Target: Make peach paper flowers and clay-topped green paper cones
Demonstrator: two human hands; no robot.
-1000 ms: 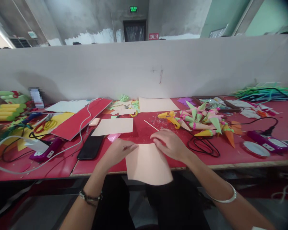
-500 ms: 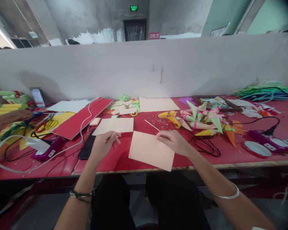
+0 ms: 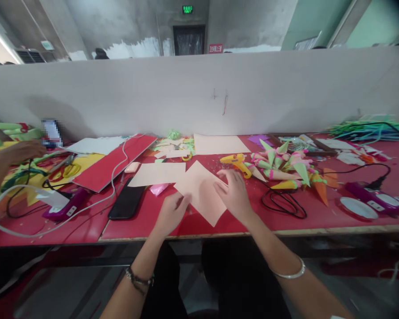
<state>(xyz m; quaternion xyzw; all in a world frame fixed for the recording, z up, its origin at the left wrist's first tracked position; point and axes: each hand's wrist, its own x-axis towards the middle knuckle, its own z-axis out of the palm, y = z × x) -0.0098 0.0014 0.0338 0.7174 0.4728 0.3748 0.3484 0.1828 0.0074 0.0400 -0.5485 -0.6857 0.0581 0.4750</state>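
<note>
A peach paper sheet (image 3: 202, 195) lies turned with one corner toward the table's front edge. My left hand (image 3: 173, 210) is closed at its left side, thumb and fingers at the edge of the sheet. Over the right corner, my right hand (image 3: 234, 192) has its fingers curled; a thin stick seems to lie under them, mostly hidden. Another peach sheet (image 3: 156, 174) rests to the left, beside a pink piece (image 3: 158, 189) and a black phone (image 3: 126, 201). Behind and to the right is a yellow glue gun (image 3: 236, 163).
Paper cones (image 3: 279, 161) are heaped at the right, with a black cable (image 3: 282, 201) before them. A red board (image 3: 116, 164) and white cable lie left. Another person's hand (image 3: 26, 152) is at far left. A low partition (image 3: 186, 97) stands behind.
The peach sheet has been turned to a diamond position. My left hand has moved right to its edge, uncovering the pink piece. My right hand has shifted slightly, its stick now mostly hidden.
</note>
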